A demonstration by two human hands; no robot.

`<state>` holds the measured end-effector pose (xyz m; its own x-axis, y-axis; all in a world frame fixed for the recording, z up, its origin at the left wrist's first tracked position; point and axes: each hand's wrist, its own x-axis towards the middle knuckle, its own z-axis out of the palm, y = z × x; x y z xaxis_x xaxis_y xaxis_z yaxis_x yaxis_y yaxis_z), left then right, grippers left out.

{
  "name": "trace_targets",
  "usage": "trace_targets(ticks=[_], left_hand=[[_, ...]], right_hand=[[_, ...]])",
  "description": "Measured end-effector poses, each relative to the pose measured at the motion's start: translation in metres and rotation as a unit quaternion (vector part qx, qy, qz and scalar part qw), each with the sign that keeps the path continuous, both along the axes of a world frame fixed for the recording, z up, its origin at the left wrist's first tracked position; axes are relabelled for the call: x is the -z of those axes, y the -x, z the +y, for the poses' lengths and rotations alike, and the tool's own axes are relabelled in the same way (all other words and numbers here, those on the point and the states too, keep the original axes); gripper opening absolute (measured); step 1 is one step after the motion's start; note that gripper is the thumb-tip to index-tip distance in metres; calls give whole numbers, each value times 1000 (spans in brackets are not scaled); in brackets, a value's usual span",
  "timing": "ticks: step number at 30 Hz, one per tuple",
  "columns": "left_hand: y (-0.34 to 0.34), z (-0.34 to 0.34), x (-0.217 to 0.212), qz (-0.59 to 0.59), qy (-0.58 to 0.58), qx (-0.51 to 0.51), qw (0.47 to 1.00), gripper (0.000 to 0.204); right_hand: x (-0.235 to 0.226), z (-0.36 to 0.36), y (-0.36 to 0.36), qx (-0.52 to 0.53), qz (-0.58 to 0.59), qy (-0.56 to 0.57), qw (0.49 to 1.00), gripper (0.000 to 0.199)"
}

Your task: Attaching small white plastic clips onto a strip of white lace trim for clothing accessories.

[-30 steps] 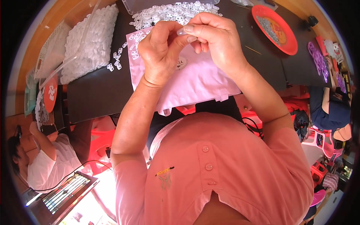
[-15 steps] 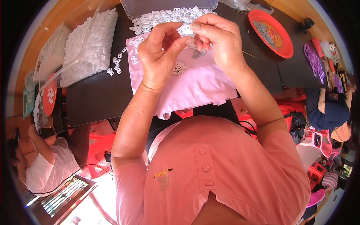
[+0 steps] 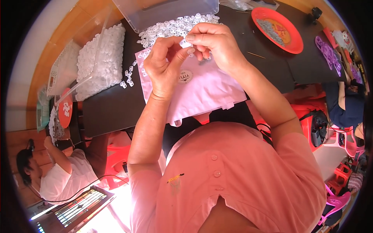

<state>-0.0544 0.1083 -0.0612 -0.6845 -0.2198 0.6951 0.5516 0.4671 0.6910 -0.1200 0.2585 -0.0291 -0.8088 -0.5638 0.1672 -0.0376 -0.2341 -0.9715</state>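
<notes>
A small white plastic piece [image 3: 185,44] is held up between both hands over a pink cloth bag [image 3: 208,91]. My left hand [image 3: 165,64] has its thumb and index finger on the piece's near and left sides. From the right, my right hand [image 3: 215,42] pinches it at its upper edge with thumb and forefinger. Whether a smaller part is in that pinch, I cannot make out. Right behind the hands spreads a heap of like white pieces [image 3: 163,31], some with dark holes. A small grey patch of tiny metal parts [image 3: 204,61] lies on the bag under my right hand.
A red plate [image 3: 296,44] with tiny grey metal parts stands at the back right of the dark table [image 3: 112,112]. A clear bin [image 3: 171,15] sits behind the heap. White pieces fill a clear box [image 3: 103,62] on the left. A person [image 3: 66,174] sits at lower left.
The view has shifted slightly. My left thumb and index finger, apart from the white piece before, now close around it. My right hand keeps its pinch, and the piece is tilted differently.
</notes>
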Motion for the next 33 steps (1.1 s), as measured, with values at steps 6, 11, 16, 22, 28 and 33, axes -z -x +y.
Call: trace_targets(ticks=[6, 11, 16, 22, 28, 33], left_hand=[[-8, 3, -16, -165, -215, 46, 962, 12], [2, -16, -14, -243, -458, 226, 825, 27], [5, -22, -8, -253, -481, 268, 795, 26], [0, -14, -15, -253, -449, 234, 824, 19], [3, -13, -12, -235, -462, 245, 819, 16], [3, -13, -10, -212, -455, 223, 836, 15]], right_hand=[[-1, 0, -3, -13, -5, -14, 1000, 21], [-3, 1, 0, 26, 28, -45, 998, 19], [-1, -2, -1, 42, 44, -50, 997, 15], [0, -10, -5, 53, 72, -25, 996, 7], [13, -8, 1, 54, 163, 1, 985, 10], [15, -11, 4, 63, 201, 19, 977, 11]])
